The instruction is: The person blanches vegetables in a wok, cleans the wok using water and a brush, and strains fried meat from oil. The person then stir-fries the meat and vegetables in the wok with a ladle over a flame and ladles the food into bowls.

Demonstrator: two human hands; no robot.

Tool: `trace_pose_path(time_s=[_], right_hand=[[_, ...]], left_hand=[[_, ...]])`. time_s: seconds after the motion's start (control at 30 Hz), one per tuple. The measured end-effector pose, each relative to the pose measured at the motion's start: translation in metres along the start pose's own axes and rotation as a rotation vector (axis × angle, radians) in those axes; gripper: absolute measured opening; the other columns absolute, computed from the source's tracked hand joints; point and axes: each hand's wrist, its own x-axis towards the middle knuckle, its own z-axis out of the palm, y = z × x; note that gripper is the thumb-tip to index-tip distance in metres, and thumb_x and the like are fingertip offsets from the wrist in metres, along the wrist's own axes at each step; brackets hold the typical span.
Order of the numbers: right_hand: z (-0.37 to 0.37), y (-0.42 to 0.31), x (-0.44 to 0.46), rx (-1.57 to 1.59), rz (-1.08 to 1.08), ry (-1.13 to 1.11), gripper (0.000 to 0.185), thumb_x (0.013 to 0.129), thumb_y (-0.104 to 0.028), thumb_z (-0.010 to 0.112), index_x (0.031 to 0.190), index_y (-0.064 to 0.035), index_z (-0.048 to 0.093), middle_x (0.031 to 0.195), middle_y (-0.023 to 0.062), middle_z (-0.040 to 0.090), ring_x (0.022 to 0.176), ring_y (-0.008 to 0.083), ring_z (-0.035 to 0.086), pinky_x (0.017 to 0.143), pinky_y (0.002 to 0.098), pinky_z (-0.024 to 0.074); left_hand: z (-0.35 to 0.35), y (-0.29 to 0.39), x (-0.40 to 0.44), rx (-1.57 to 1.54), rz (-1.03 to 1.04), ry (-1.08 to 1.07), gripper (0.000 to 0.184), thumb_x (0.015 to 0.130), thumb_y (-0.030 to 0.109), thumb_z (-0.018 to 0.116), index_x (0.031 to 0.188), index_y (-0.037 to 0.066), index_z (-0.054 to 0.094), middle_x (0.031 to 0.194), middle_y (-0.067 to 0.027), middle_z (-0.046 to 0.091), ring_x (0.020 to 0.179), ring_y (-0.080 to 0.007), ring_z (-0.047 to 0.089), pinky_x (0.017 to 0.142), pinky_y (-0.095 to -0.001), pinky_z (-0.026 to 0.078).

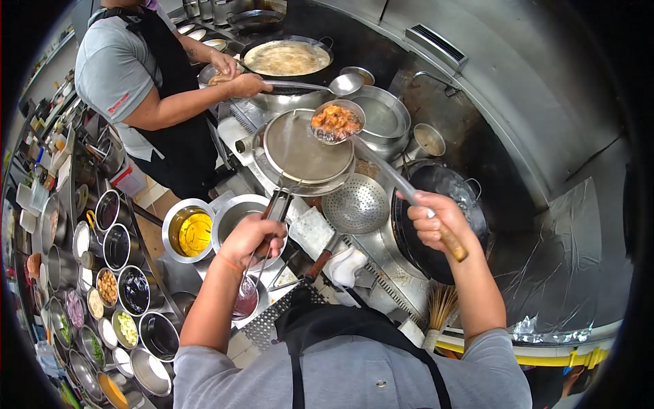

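My right hand (436, 221) is closed round the wooden-ended handle of a long ladle (388, 167). Its bowl holds orange-brown food pieces (336, 121), above the right edge of a round fine-mesh strainer (300, 146). My left hand (255, 238) is closed round the metal handle that runs toward this strainer. Just right of the strainer lies a perforated skimmer (355, 204) with a wooden handle. A dark wok (446, 184) sits beyond my right hand. Below my left hand, a container of reddish liquid (245, 303) is partly hidden.
At upper left a co-worker (119, 75) holds another ladle (346, 84) near a wok of bubbling oil (286, 58). A bowl of yellow oil (195, 232) and several ingredient pots (133, 290) are at left. A bamboo brush (441, 307) stands at lower right.
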Motion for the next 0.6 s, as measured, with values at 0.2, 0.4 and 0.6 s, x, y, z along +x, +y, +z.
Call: trace_pose_path(time_s=[0.2, 0.4, 0.6], right_hand=[[0.014, 0.037, 0.025, -0.791, -0.167, 0.382, 0.03, 0.089, -0.011, 0.054, 0.118, -0.0031, 0.052, 0.064, 0.0033, 0.052, 0.043, 0.0114, 0.047, 0.038, 0.026, 0.038], [0.001, 0.055, 0.038, -1.466, -0.573, 0.557, 0.048, 0.084, -0.012, 0.06, 0.129, -0.0007, 0.048, 0.088, 0.0207, 0.063, 0.072, 0.0261, 0.063, 0.07, 0.0339, 0.0495], [-0.006, 0.066, 0.032, -1.264, -0.479, 0.551, 0.043, 0.084, -0.011, 0.06, 0.125, -0.0019, 0.052, 0.087, 0.0199, 0.063, 0.07, 0.0236, 0.062, 0.068, 0.0327, 0.0489]], left_hand=[[-0.003, 0.007, 0.037, -0.144, -0.079, -0.093, 0.015, 0.082, 0.007, 0.058, 0.071, -0.001, 0.053, 0.066, -0.0074, 0.052, 0.053, -0.0147, 0.052, 0.046, -0.0275, 0.046], [-0.006, 0.003, 0.043, -0.129, -0.06, -0.055, 0.014, 0.083, 0.005, 0.057, 0.071, -0.001, 0.052, 0.065, -0.0055, 0.05, 0.052, -0.0133, 0.05, 0.047, -0.0282, 0.049], [-0.009, 0.0, 0.043, -0.144, -0.074, -0.101, 0.011, 0.083, 0.005, 0.058, 0.077, 0.0, 0.05, 0.064, -0.0046, 0.05, 0.05, -0.0122, 0.049, 0.045, -0.0266, 0.046]])
